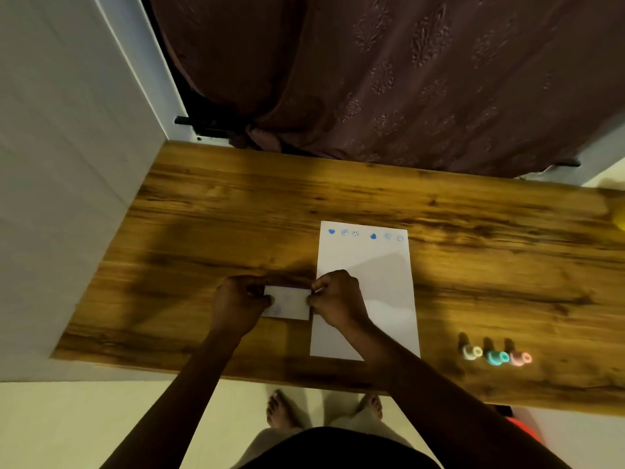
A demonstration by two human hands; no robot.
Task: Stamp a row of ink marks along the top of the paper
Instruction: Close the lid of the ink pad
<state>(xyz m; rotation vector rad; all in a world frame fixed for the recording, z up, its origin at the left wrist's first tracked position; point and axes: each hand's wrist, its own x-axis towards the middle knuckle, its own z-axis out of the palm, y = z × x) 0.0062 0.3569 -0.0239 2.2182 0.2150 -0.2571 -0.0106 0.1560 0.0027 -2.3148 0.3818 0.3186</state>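
A white sheet of paper (367, 292) lies upright on the wooden table (236, 211). A row of several blue ink marks (365, 234) runs along its top edge. Left of the sheet, a small white card (287, 302) is pinched at both ends: my left hand (238, 301) grips its left side and my right hand (338, 297) its right side, with the right wrist over the paper. Three small stamps stand at the front right: a white one (471, 352), a teal one (497, 357) and a pink one (520, 358).
A dark red patterned curtain (406, 79) hangs behind the table's far edge. A white wall (50, 164) borders the left side. A yellow object (619, 220) shows at the right edge. My bare feet (280, 409) stand on the pale floor below the near table edge.
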